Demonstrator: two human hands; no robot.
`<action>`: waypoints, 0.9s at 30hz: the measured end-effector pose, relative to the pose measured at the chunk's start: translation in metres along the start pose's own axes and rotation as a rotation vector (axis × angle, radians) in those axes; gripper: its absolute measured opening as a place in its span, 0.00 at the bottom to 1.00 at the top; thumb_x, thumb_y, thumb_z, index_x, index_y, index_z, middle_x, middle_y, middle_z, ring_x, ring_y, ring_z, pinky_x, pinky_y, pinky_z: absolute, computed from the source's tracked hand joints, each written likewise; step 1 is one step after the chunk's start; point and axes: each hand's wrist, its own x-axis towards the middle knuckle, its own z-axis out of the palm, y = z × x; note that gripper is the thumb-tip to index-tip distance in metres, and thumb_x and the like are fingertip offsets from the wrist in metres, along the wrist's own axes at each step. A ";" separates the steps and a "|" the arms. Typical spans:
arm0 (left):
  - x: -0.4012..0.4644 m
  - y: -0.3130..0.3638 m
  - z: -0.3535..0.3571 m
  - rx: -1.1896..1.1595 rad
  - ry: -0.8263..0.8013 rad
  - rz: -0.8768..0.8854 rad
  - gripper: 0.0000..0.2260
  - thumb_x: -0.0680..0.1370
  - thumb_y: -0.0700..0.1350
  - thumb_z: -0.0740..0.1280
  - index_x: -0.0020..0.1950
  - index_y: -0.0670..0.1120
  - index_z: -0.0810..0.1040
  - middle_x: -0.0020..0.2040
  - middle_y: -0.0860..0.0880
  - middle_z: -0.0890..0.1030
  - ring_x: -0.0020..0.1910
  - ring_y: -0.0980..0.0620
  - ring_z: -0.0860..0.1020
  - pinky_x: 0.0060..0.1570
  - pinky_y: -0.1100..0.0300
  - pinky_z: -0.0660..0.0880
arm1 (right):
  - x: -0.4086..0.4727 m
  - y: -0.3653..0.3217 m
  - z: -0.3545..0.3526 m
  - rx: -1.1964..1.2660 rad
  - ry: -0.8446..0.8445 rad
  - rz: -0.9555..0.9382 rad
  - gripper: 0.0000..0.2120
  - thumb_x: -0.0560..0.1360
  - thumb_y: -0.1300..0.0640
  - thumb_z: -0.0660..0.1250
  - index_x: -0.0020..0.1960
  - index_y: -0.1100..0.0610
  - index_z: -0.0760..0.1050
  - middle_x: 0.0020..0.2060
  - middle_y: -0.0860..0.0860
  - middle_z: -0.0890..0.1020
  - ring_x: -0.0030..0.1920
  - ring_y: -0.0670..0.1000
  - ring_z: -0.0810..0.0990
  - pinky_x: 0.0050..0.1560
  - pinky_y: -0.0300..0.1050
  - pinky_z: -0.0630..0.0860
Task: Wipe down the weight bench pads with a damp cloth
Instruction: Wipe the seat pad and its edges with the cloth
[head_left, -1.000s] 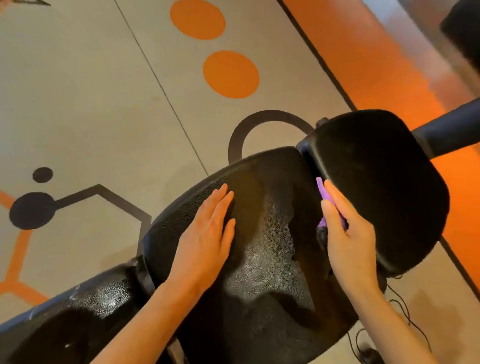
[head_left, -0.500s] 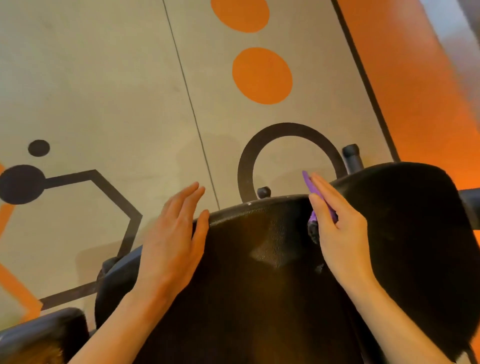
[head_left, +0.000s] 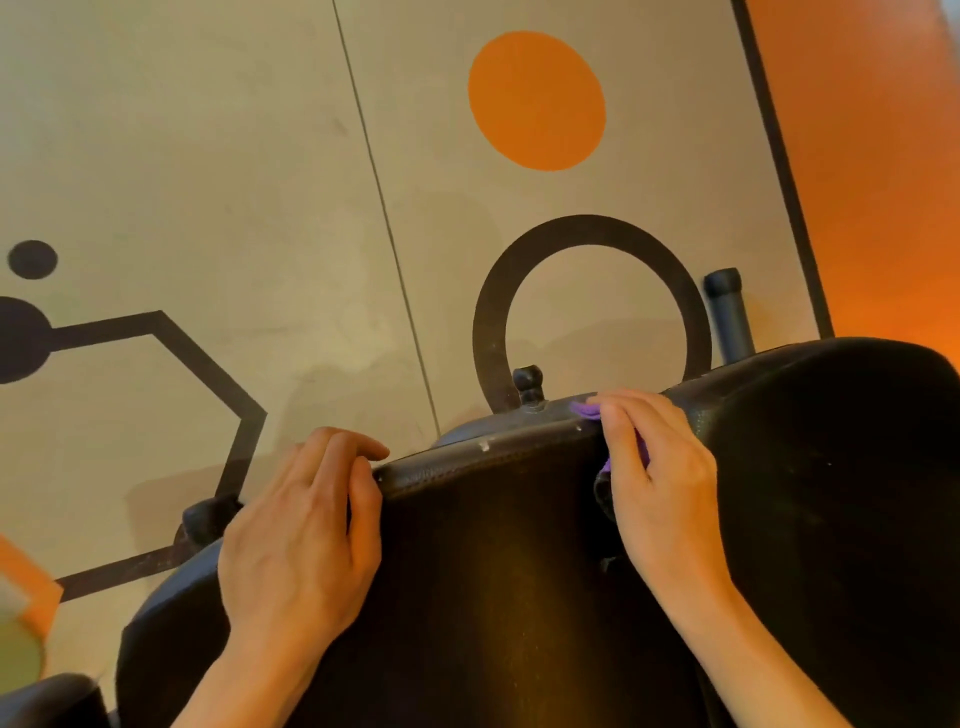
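Note:
The black bench pad fills the lower middle of the head view, its stitched far edge running across the frame. A second black pad sits to its right. My left hand grips the far left corner of the middle pad, fingers curled over the edge. My right hand presses a purple cloth into the gap between the two pads at the far edge. Most of the cloth is hidden under the fingers.
A black knob and a black tube end of the bench frame stick up behind the pads. Another knob shows at the left. The beige floor has orange and black markings, with an orange strip at the right.
The view has tipped forward over the far edge of the pad. My left hand slid from the pad top and curled over the far corner. My right hand pushed the cloth up the gap.

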 end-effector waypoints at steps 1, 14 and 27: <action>0.001 0.000 0.000 0.009 -0.004 0.002 0.14 0.82 0.52 0.49 0.53 0.53 0.74 0.44 0.57 0.74 0.37 0.59 0.74 0.27 0.60 0.75 | -0.001 -0.004 0.003 -0.042 0.024 -0.005 0.10 0.80 0.54 0.57 0.54 0.46 0.76 0.51 0.41 0.77 0.56 0.39 0.75 0.63 0.38 0.73; 0.005 -0.002 -0.001 0.022 -0.012 0.052 0.17 0.83 0.52 0.47 0.49 0.52 0.75 0.40 0.54 0.76 0.34 0.55 0.76 0.25 0.58 0.74 | 0.008 -0.022 -0.010 -0.188 -0.192 -0.008 0.13 0.80 0.53 0.55 0.54 0.50 0.79 0.50 0.41 0.79 0.56 0.38 0.73 0.63 0.42 0.72; 0.005 -0.004 0.001 0.016 -0.013 0.073 0.15 0.82 0.50 0.50 0.47 0.51 0.75 0.39 0.54 0.75 0.34 0.54 0.75 0.28 0.57 0.74 | 0.025 -0.045 -0.002 -0.374 -0.397 0.021 0.15 0.82 0.52 0.52 0.49 0.51 0.78 0.43 0.44 0.79 0.47 0.41 0.75 0.57 0.42 0.73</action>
